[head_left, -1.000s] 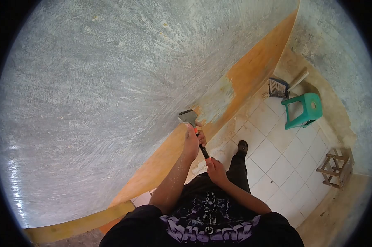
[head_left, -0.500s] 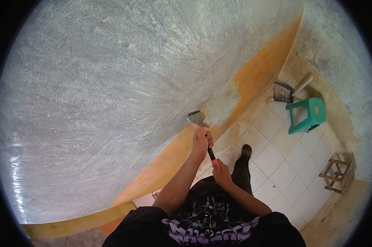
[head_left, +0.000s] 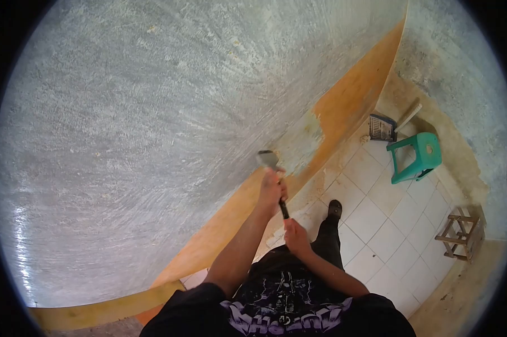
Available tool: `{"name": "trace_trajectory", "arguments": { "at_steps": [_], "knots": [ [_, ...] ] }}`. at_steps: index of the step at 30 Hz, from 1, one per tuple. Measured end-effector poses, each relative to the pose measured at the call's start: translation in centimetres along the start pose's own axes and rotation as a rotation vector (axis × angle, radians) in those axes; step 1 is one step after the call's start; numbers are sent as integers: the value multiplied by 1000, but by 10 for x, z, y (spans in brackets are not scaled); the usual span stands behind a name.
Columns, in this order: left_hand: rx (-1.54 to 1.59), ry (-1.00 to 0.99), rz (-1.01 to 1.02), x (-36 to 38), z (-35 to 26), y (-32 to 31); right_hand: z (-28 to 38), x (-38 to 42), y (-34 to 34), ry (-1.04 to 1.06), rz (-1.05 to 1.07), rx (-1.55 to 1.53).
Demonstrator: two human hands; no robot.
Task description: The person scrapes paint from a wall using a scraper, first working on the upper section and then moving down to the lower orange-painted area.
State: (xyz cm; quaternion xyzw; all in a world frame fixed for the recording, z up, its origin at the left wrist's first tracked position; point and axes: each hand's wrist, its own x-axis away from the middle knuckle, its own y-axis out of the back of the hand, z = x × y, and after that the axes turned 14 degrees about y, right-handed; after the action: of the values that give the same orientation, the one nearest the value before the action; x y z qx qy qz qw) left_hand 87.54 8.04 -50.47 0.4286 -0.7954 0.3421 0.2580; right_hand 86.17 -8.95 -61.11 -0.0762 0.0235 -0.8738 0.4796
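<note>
A long-handled scraper (head_left: 268, 159) has its wide grey blade at the grey wall (head_left: 152, 112), just above the orange painted band (head_left: 349, 90). My left hand (head_left: 271, 190) is wrapped round the upper handle, close below the blade. Lower down, my right hand (head_left: 296, 236) grips the bottom end of the black and orange handle. Both hands and the blade look slightly blurred. Between the grey surface and the orange paint lies a pale, scraped patch (head_left: 298, 140).
On the tiled floor (head_left: 365, 219) to the right are a green plastic stool (head_left: 427, 154), a dark dustpan (head_left: 381, 128) with a pale handle, and a small wooden stool (head_left: 458, 235). A yellowish strip (head_left: 107, 308) crosses the lower left.
My right hand has shifted slightly left. My left hand has moved only a little, still round the handle. The view has shifted slightly.
</note>
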Motion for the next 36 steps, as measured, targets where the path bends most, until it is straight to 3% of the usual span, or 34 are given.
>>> {"name": "trace_trajectory", "arguments": {
  "at_steps": [3, 10, 13, 17, 24, 27, 36],
  "knots": [
    [-71, -113, 40, -10, -4, -14, 31, -12, 8, -109, -8, -178],
    [31, -60, 81, 0, 4, 8, 5, 0, 0, 7, 33, -7],
    [-33, -89, 90, -10, 0, -6, 15, -12, 7, -48, -43, -139],
    [63, -50, 54, -10, 7, -3, 13, -10, 13, -8, -15, -69],
    [-91, -102, 107, -24, -13, -28, 21, -28, 17, -43, -72, -188],
    [34, -83, 74, -11, -5, -22, 20, -18, 18, -14, -41, -6],
    [-10, -148, 49, -4, -6, -20, 38, -12, 17, -139, 45, -287]
  ]
}}
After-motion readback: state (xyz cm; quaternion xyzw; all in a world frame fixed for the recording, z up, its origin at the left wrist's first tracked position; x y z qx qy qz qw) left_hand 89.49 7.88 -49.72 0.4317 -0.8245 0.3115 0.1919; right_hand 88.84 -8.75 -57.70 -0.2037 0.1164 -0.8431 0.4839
